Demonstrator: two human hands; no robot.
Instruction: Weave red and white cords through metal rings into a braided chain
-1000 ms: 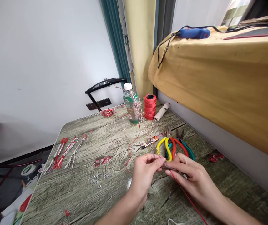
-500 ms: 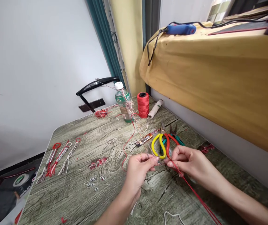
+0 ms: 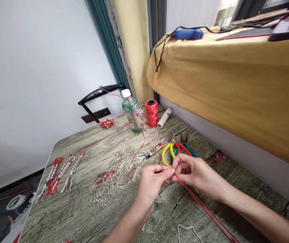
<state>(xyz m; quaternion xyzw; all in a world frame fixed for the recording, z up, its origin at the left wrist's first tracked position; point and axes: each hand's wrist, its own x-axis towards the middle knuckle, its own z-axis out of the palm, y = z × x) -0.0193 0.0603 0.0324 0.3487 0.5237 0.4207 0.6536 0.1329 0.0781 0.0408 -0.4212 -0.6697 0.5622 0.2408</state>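
Observation:
My left hand (image 3: 152, 184) and my right hand (image 3: 197, 173) meet over the middle of the wooden table (image 3: 83, 209), fingertips pinched together on a red cord (image 3: 202, 207). The cord runs from the pinch back toward my body at the lower right. From the pinch a thin braided strand with beads (image 3: 146, 135) rises toward a plastic bottle (image 3: 130, 111). A ring shows on my left hand.
Just beyond my hands lie yellow, red and green-handled pliers and scissors (image 3: 176, 150). A red thread spool (image 3: 151, 113) and a white tube (image 3: 165, 117) stand by the bottle. Finished red-and-silver pieces (image 3: 60, 172) lie left; several small metal rings (image 3: 101, 197) lie nearby. A yellow-draped ledge (image 3: 230, 84) rises right.
My right hand has moved left and closer to my left hand, drawing the red cord tauter. The view has shifted slightly to the right.

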